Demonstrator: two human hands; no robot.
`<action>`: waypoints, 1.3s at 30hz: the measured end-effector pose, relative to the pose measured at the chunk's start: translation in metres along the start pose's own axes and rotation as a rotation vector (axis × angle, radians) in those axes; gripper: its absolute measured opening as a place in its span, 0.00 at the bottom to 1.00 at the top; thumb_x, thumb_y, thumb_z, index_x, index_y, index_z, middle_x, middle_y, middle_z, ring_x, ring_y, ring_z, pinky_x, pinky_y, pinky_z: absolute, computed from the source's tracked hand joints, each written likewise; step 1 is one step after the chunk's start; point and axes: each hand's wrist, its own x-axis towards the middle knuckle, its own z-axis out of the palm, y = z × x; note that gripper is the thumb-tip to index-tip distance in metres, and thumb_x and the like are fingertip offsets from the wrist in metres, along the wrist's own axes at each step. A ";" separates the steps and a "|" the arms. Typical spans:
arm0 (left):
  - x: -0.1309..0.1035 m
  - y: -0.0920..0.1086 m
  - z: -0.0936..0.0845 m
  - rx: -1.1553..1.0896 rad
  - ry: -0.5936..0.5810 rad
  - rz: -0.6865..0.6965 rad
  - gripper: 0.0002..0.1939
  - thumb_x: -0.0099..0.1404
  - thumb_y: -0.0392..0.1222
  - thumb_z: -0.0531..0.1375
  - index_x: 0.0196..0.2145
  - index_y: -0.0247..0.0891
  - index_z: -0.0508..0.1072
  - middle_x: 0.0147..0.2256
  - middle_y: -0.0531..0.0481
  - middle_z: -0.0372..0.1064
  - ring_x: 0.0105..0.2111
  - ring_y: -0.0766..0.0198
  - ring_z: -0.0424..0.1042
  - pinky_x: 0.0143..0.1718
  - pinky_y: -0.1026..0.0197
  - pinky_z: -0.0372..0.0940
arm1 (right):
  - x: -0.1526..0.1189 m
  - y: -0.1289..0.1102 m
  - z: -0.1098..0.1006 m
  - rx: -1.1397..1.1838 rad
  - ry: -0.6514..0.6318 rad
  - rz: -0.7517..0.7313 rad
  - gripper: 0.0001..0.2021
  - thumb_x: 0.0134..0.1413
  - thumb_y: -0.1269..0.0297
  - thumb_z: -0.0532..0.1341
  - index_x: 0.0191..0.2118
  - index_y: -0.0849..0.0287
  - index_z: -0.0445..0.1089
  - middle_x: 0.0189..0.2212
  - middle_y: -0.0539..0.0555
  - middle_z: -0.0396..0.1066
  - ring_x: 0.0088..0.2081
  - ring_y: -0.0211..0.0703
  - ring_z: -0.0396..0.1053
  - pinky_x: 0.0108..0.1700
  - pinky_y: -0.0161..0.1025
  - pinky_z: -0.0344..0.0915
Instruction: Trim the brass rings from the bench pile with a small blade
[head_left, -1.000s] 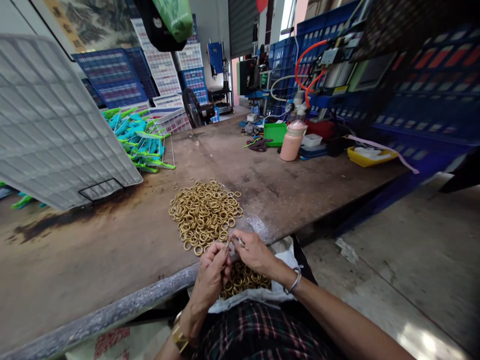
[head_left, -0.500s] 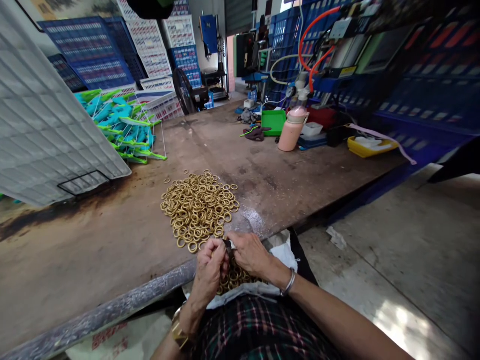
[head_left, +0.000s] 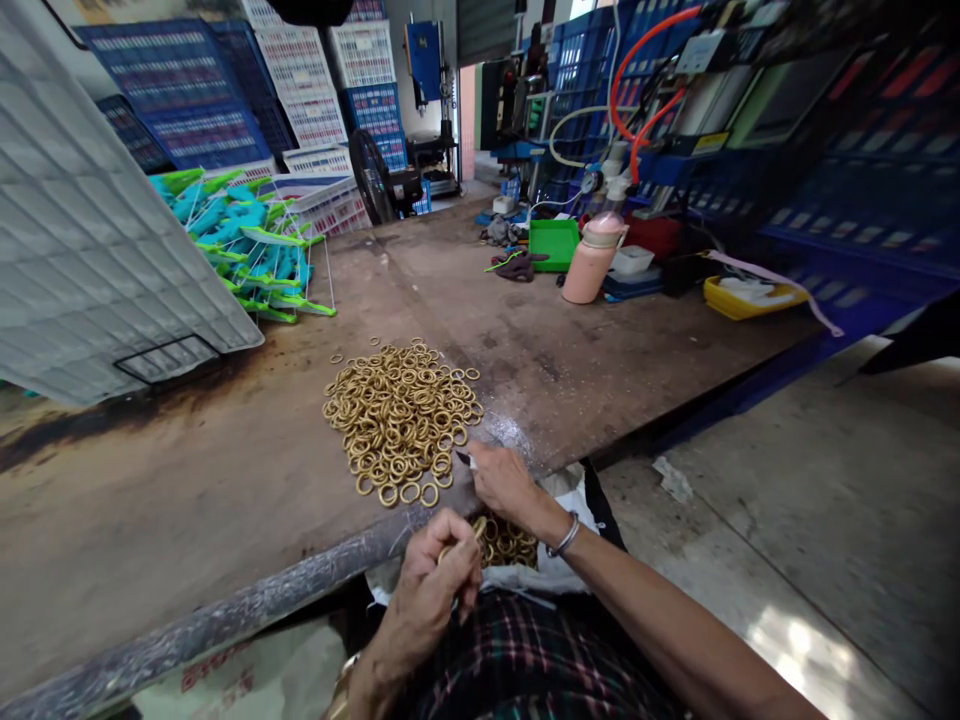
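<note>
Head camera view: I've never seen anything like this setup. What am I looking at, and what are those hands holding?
These are a person's own bare hands, filmed by a camera worn on the head, looking forward and down. On the worktable lies a heap of gold-coloured rings; more lie in a pale sack below its edge. The right hand grips a small dark-tipped tool. The left hand is curled, apparently around a ring. Farther back stand a pink bottle and a green tray.

Indoor light is dim and uneven. Glare burns a white patch into the grey concrete floor (head_left: pixel 757 530); the blue plastic crates (head_left: pixel 855 190) at right sink into shadow, soft and smeared, and wide-angle distortion stretches the edges.
</note>
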 end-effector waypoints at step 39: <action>0.033 -0.010 -0.021 0.371 0.499 0.331 0.12 0.58 0.48 0.56 0.26 0.37 0.71 0.20 0.56 0.61 0.20 0.69 0.59 0.23 0.67 0.56 | -0.003 -0.017 -0.003 0.867 0.060 -0.048 0.11 0.53 0.58 0.52 0.28 0.59 0.63 0.21 0.46 0.61 0.24 0.33 0.56 0.27 0.31 0.54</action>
